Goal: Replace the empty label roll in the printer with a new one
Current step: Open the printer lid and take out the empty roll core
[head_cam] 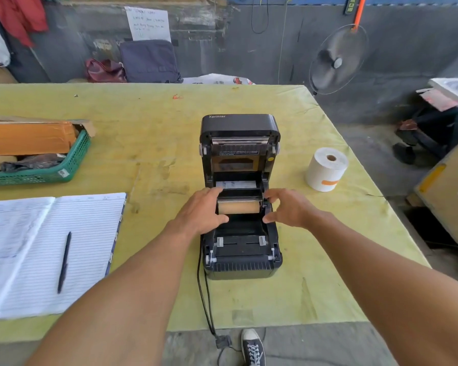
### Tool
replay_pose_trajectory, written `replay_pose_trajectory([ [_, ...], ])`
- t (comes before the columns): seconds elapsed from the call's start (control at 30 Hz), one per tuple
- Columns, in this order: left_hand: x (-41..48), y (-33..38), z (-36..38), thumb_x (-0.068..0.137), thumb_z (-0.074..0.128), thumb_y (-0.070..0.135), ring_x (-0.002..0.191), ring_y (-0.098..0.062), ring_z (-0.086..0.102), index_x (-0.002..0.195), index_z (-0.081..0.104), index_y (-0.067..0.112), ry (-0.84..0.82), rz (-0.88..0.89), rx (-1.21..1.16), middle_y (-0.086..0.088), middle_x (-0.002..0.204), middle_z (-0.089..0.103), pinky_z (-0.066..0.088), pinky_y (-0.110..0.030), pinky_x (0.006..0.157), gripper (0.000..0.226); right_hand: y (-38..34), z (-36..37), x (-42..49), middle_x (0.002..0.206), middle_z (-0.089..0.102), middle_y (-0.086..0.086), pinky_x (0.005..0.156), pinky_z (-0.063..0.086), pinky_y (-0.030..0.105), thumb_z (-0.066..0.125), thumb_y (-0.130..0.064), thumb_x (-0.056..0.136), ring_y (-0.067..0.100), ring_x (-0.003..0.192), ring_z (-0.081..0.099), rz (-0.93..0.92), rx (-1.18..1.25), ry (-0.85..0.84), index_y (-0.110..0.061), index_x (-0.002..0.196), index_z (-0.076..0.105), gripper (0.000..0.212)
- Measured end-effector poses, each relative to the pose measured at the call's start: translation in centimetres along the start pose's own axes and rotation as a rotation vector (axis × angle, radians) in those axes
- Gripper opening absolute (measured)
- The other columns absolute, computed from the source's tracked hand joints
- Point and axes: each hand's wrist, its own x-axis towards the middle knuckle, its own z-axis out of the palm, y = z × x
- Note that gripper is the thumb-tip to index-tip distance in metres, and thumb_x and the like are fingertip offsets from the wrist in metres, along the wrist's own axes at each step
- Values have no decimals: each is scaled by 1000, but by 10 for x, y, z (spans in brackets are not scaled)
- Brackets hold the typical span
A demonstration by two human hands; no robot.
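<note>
A black label printer (pixel 239 256) stands in the middle of the yellow-green table (pixel 288 294) with its lid swung up and back. Inside its bay lies the empty brown cardboard core (pixel 239 206), held crosswise between the roll holders. My left hand (pixel 201 211) grips the left end of the core and holder. My right hand (pixel 288 207) has its fingers spread at the right holder, touching it. A full white label roll (pixel 326 169) stands on end to the right of the printer, apart from both hands.
An open lined notebook (pixel 24 249) with a black pen (pixel 64 262) lies at the front left. A green basket (pixel 43 173) holding cardboard sits at the far left. The printer's black cable (pixel 205 299) runs off the front edge. A fan (pixel 337 60) stands beyond the table.
</note>
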Motion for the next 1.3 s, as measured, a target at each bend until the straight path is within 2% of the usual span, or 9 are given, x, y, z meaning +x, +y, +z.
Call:
replay_pose_trajectory([
  [0.2,8,-2,1,78,81,21,131,-26,44,143,42,14,-3,-7,5,-7,139,51,36,-35,105,75,3,4,14,99,58,-4,75,40,29,84,-36,75,18,88,50,-78,-108,38,-20,129,61,61],
  [0.43,13,0,-4,75,83,22,108,-22,54,115,62,14,7,-35,21,-5,117,61,37,-28,85,46,3,6,22,93,55,-2,71,40,28,81,-40,77,20,84,52,-104,-115,30,-22,125,65,53],
  [0.67,12,6,-23,71,86,21,91,-23,63,110,61,18,25,-64,-115,-6,105,68,51,-36,80,46,-3,-8,15,106,66,0,78,41,30,81,-36,79,25,104,61,-31,50,45,-20,116,69,41],
  [0.77,5,12,-36,70,87,18,89,-16,64,113,59,16,123,-84,-327,-1,103,68,50,-24,75,52,-6,-19,8,125,66,-2,91,38,27,80,-34,80,21,117,58,24,169,74,-18,121,67,46],
  [0.83,0,19,-44,70,87,20,81,-4,61,111,62,16,181,-100,-414,5,97,67,41,-12,65,49,-8,-29,0,126,67,-1,94,44,29,79,-33,82,21,112,63,37,231,88,-17,127,65,50],
  [0.9,-8,27,-51,71,87,23,78,5,58,110,66,16,214,-99,-463,8,94,67,40,-9,64,45,-10,-37,-12,111,73,-3,82,54,29,78,-32,83,19,93,70,57,334,96,-18,127,65,48],
  [0.97,-17,36,-56,74,85,23,83,-3,65,113,69,13,225,-77,-515,3,101,71,52,-18,74,44,-12,-42,-26,94,75,-3,72,57,26,78,-28,84,17,86,70,71,449,113,-15,123,68,42],
  [1.1,-37,60,-58,80,80,21,97,-18,67,121,67,10,230,-48,-563,-5,112,72,56,-37,89,45,-10,-50,-60,93,75,12,85,60,36,75,-20,87,21,85,69,72,579,139,-13,113,71,27],
  [1.3,-55,92,-38,87,73,26,78,-8,66,114,72,12,146,16,-498,3,96,71,42,-11,62,30,16,-54,-116,86,68,12,78,62,32,74,-12,88,19,75,65,82,732,155,-13,104,71,16],
])
